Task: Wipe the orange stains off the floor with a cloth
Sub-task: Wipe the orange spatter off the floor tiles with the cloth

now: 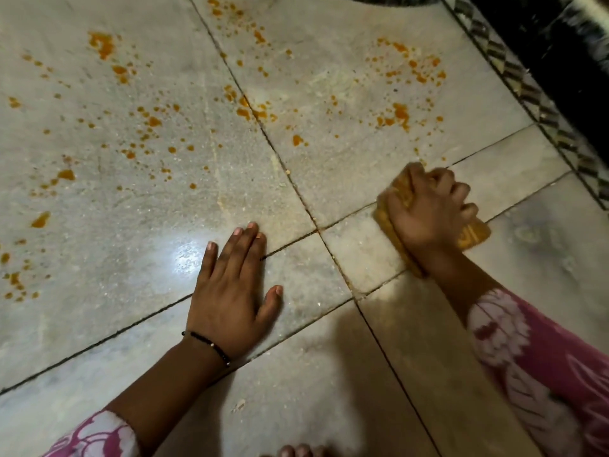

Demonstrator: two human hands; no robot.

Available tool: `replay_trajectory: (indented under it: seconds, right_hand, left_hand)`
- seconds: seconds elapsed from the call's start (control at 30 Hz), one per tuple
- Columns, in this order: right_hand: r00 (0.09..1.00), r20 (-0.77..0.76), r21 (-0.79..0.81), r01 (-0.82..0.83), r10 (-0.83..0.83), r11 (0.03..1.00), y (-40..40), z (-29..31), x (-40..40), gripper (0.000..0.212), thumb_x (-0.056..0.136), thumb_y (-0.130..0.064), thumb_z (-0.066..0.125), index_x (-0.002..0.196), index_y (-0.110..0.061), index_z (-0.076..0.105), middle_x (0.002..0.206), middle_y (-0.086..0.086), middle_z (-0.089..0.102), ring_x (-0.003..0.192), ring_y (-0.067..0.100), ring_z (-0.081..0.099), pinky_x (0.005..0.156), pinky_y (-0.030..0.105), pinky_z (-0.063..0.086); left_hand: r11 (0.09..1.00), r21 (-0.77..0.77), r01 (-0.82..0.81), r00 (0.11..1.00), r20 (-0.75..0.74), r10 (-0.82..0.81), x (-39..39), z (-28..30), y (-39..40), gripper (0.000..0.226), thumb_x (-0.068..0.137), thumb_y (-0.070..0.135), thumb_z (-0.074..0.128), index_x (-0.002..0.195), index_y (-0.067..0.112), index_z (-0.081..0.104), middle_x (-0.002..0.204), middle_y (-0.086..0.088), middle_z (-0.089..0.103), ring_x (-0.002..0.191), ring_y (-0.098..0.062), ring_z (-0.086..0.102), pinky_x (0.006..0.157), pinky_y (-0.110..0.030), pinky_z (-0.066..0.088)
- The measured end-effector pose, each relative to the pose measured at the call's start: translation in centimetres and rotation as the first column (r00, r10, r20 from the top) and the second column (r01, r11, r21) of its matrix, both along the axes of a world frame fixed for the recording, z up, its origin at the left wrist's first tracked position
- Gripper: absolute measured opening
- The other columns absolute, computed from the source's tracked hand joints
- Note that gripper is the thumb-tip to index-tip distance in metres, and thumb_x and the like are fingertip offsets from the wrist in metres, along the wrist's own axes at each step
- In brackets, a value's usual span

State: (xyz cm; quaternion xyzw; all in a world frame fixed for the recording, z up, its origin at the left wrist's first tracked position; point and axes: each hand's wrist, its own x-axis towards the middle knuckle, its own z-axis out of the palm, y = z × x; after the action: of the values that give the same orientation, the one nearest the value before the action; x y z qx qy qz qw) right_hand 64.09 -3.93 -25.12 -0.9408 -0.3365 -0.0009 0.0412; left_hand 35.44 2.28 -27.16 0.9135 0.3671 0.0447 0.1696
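The floor (pixel 138 206) is pale, speckled stone laid in large square slabs, with thin dark joints crossing near the middle of the view. Orange stains (pixel 102 44) lie scattered over the far slabs as blobs and fine droplets, thickest toward the far left corner and along the joint that runs up the middle; more spots (pixel 400 113) sit on the far right slab. The near slabs look smooth and glossy, with a bright glare patch just beside the left hand.

The left hand (pixel 230 291) rests flat, palm down, on the floor, its fingers (pixel 245 245) stretched out close together and the thumb spread to the side, holding nothing. A thin black beaded cord (pixel 207 346) circles that wrist.

The right hand (pixel 428 216) is curled into a fist, its fingers clamped on a crumpled cloth (pixel 473 234) (yellow-orange, with a woven pattern), which is pressed to the floor at the right side, just near of a joint. The hand is slightly blurred.

Both arms wear pink sleeves (pixel 543 367) with a white floral print. Along the far right edge of the floor runs a patterned tile border (pixel 527 90) of dark and light diamonds, next to a black surface. Toes (pixel 296 451) show at the near edge.
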Motion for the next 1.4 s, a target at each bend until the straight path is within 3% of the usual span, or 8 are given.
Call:
replay_trajectory:
  seconds: [0.07,0.27,0.47,0.6,0.83,0.97,1.13,1.4]
  right_hand:
    - [1.0,-0.022,-0.046,-0.015,0.014,0.999,2.4,-0.3,-2.6,0.075,0.076,-0.064,0.035,0.14,-0.026,0.035,0.134,0.013,0.039,0.119,0.036,0.033,0.097,0.054,0.024]
    - [0.815,-0.022,-0.089,-0.579,0.58,0.81,-4.1,-0.3,-5.5,0.067,0.079,-0.058,0.041,0.14,-0.029,0.045,0.14,0.006,0.048,0.12,0.034,0.043,0.097,0.054,0.034]
    - [0.99,0.011,-0.065,-0.14,0.141,0.988,-5.4,-0.1,4.9,0.071,0.08,-0.062,0.024,0.145,-0.036,0.03,0.146,0.01,0.034,0.121,0.037,0.032,0.098,0.051,0.026]
    - [0.988,-0.01,-0.064,0.155,-0.156,0.986,2.8,-0.2,7.6,0.073,0.08,-0.06,0.023,0.146,-0.027,0.027,0.147,0.011,0.029,0.128,0.038,0.026,0.104,0.055,0.021]
    - [0.898,-0.03,-0.128,-0.438,0.438,0.89,-0.5,-0.6,0.0,0.075,0.081,-0.06,0.029,0.148,-0.026,0.03,0.15,0.012,0.033,0.131,0.039,0.03,0.105,0.059,0.02]
    - [0.948,-0.06,-0.161,-0.317,0.312,0.935,-5.0,-0.1,3.8,0.077,0.079,-0.063,0.024,0.15,-0.033,0.019,0.15,0.01,0.028,0.132,0.035,0.026,0.106,0.055,0.019]
    - [0.991,-0.024,-0.128,-0.134,0.132,0.983,2.3,0.0,7.2,0.075,0.081,-0.063,0.021,0.147,-0.028,0.02,0.147,0.011,0.025,0.128,0.035,0.025,0.102,0.052,0.021]
    - [0.821,-0.016,-0.13,-0.567,0.57,0.813,-0.8,-0.8,-1.8,0.071,0.081,-0.056,0.032,0.146,-0.028,0.034,0.144,0.008,0.041,0.124,0.034,0.036,0.102,0.055,0.026]
  left_hand:
    - [0.997,-0.035,-0.07,0.997,0.035,0.071,1.6,0.4,-0.4,0.068,0.084,0.043,0.039,0.142,0.006,0.035,0.152,-0.011,0.029,0.143,-0.024,0.019,0.115,-0.05,0.007]
    - [0.991,0.079,0.112,0.993,0.036,-0.115,8.1,0.1,2.0,0.071,0.085,0.045,0.038,0.144,0.007,0.03,0.153,-0.012,0.027,0.141,-0.025,0.019,0.113,-0.046,0.004]
    - [0.989,0.087,0.123,0.992,-0.041,-0.119,8.4,-1.1,2.5,0.073,0.089,0.05,0.029,0.148,0.007,0.025,0.156,-0.01,0.02,0.144,-0.024,0.016,0.115,-0.049,0.006]
    - [0.991,0.072,0.116,0.992,-0.057,-0.112,8.5,-1.0,2.3,0.073,0.089,0.05,0.028,0.149,0.008,0.022,0.157,-0.009,0.017,0.145,-0.023,0.013,0.116,-0.049,0.005]
    - [0.992,0.074,0.106,0.994,-0.044,-0.103,8.5,-1.1,2.2,0.071,0.09,0.048,0.029,0.148,0.008,0.024,0.157,-0.009,0.018,0.145,-0.023,0.014,0.115,-0.048,0.008]
    - [0.993,0.071,0.097,0.995,-0.03,-0.095,8.4,-1.2,2.1,0.07,0.091,0.048,0.028,0.148,0.008,0.024,0.157,-0.009,0.019,0.145,-0.023,0.014,0.115,-0.048,0.008]
    - [0.993,0.071,0.09,0.995,-0.039,-0.087,8.5,-1.1,2.0,0.07,0.09,0.047,0.029,0.148,0.008,0.025,0.156,-0.009,0.02,0.144,-0.023,0.015,0.115,-0.048,0.007]
    - [0.993,0.072,0.094,0.995,-0.027,-0.092,8.5,-0.9,1.9,0.069,0.09,0.047,0.031,0.147,0.008,0.027,0.156,-0.01,0.022,0.144,-0.023,0.018,0.115,-0.047,0.009]
